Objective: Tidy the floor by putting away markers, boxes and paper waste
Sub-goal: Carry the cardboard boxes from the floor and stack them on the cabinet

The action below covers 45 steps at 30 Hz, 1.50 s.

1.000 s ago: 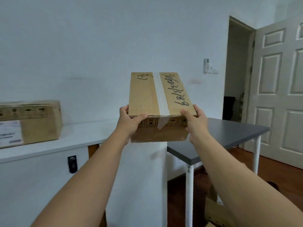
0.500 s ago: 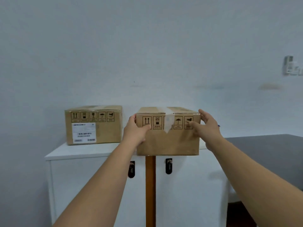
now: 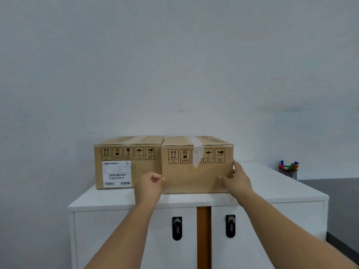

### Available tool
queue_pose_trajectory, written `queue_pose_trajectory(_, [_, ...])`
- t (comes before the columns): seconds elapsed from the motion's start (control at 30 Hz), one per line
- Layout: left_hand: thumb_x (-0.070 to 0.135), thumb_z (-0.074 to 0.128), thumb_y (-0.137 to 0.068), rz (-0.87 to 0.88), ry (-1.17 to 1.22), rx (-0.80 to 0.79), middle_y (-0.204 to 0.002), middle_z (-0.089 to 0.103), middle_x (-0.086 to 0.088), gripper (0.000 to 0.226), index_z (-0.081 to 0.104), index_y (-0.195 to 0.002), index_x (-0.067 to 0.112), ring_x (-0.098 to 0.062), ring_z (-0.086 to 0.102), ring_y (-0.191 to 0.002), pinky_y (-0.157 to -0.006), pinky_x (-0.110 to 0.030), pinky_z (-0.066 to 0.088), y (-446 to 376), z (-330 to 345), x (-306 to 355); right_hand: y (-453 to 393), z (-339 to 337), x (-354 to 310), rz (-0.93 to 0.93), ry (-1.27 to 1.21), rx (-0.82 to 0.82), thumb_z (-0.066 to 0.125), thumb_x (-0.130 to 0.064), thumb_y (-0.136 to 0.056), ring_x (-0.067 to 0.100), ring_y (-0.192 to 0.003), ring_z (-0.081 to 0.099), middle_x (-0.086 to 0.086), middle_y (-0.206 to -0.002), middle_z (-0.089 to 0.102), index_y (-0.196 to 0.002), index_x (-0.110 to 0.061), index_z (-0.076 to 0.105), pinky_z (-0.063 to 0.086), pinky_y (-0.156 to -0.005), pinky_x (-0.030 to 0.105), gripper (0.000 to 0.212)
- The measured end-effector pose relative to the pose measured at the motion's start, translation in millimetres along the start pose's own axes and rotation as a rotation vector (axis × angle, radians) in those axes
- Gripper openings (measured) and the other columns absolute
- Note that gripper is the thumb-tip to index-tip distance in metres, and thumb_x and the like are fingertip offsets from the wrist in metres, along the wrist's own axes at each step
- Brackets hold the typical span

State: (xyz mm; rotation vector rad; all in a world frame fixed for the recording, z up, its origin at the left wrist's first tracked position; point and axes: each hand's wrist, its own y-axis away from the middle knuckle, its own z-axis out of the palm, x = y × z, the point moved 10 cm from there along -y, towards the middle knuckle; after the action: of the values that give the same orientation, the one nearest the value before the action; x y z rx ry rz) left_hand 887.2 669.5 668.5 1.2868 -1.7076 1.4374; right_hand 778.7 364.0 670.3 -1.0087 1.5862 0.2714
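A second ago the taped cardboard box (image 3: 196, 167) was carried in the air; now it sits at the cabinet top's (image 3: 281, 189) front edge, flush beside the labelled box (image 3: 126, 164). The left hand (image 3: 148, 188) and right hand (image 3: 236, 180) clasp its lower front corners, fingers curled, so release comes next. The floor is out of view; the marker cup (image 3: 289, 170) is blurry

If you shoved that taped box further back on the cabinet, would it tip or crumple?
The taped box is low, wide and sits flat, so it would probably slide, not tip. Its square, undented walls suggest stiff cardboard. A printed wine-glass symbol hints at fragile contents.
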Motion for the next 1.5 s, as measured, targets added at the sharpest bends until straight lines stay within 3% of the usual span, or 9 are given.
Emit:
queue_pose_trajectory(0.17, [0.017,0.073,-0.085,-0.011,-0.059,0.005,-0.080,0.066,0.008,0.011,0.066,-0.080,0.022,-0.014,0.064,-0.082,-0.061,-0.021,0.041,-25,7,-10,-16,29,4,0.010,-0.029,-0.023,0.066,-0.009,-0.082,0.025,-0.130,0.043,-0.001,-0.146,0.040,-0.154,-0.025,0.009,0.041,-0.102,0.039,0.092])
queue_pose_trajectory(0.23, [0.021,0.076,-0.082,-0.011,-0.116,0.008,-0.098,0.063,0.003,0.011,0.066,-0.087,0.020,-0.018,0.061,-0.094,-0.072,-0.024,0.043,-31,11,-15,-23,34,8,0.006,-0.024,-0.025,0.066,-0.008,-0.080,0.024,-0.131,0.042,0.000,-0.148,0.039,-0.154,-0.026,0.008,0.041,-0.101,0.037,0.095])
queue_pose_trajectory(0.37, [0.033,0.084,-0.072,-0.015,-0.305,0.153,-0.139,0.022,-0.001,0.048,0.051,-0.106,0.026,-0.032,0.031,-0.125,-0.094,-0.042,0.045,-38,6,-19,-36,41,13,0.011,-0.057,-0.036,0.066,-0.005,-0.079,0.023,-0.130,0.042,0.000,-0.145,0.040,-0.154,-0.025,0.010,0.041,-0.096,0.032,0.095])
queue_pose_trajectory(0.5, [0.029,0.083,-0.074,-0.038,-0.278,0.139,-0.142,0.016,-0.001,0.047,0.046,-0.104,0.026,-0.034,0.026,-0.128,-0.094,-0.042,0.045,-41,11,-18,-44,43,15,-0.006,-0.066,-0.014,0.067,-0.005,-0.076,0.021,-0.120,0.047,0.002,-0.138,0.045,-0.151,-0.028,0.017,0.044,-0.089,0.031,0.093])
queue_pose_trajectory(0.7, [0.032,0.080,-0.077,-0.007,-0.355,0.167,-0.146,0.018,-0.007,0.046,0.049,-0.109,0.021,-0.034,0.030,-0.129,-0.101,-0.041,0.040,-37,8,-15,-45,48,19,-0.011,-0.025,-0.089,0.073,-0.018,-0.067,0.023,-0.121,0.051,0.000,-0.134,0.046,-0.143,-0.032,0.026,0.050,-0.095,0.042,0.090])
queue_pose_trajectory(0.87, [0.025,0.072,-0.081,0.201,-0.328,0.165,-0.155,0.005,-0.002,0.041,0.049,-0.115,0.024,-0.033,0.014,-0.141,-0.114,-0.045,0.024,-1,33,29,-35,35,25,0.036,0.216,-0.136,0.068,-0.031,-0.083,0.030,-0.140,0.027,0.009,-0.155,0.017,-0.153,-0.022,0.016,0.031,-0.113,0.047,0.088])
queue_pose_trajectory(1.03, [0.025,0.065,-0.082,0.520,-0.240,-0.061,-0.158,0.002,0.001,0.043,0.047,-0.120,0.027,-0.029,0.001,-0.145,-0.117,-0.041,0.012,80,119,114,-26,-44,42,0.080,0.445,-0.063,0.063,-0.032,-0.087,0.032,-0.143,0.021,0.012,-0.158,0.014,-0.151,-0.023,0.027,0.025,-0.115,0.042,0.073])
queue_pose_trajectory(1.3, [0.028,0.055,-0.093,0.560,-0.056,-0.616,-0.164,0.008,0.005,0.070,0.020,-0.154,0.018,-0.021,-0.001,-0.151,-0.122,-0.041,0.007,200,265,182,27,-245,70,0.172,0.611,0.152,0.060,-0.030,-0.087,0.029,-0.141,0.029,0.009,-0.158,0.020,-0.149,-0.023,0.033,0.034,-0.112,0.043,0.068])
queue_pose_trajectory(1.5, [0.036,0.056,-0.093,0.618,0.041,-0.912,-0.161,0.020,-0.003,0.077,0.015,-0.156,0.020,-0.024,0.015,-0.149,-0.120,-0.045,0.021,322,361,232,110,-405,118,0.364,0.709,0.329,0.061,-0.033,-0.089,0.032,-0.138,0.036,0.009,-0.155,0.030,-0.149,-0.022,0.032,0.037,-0.111,0.044,0.068])
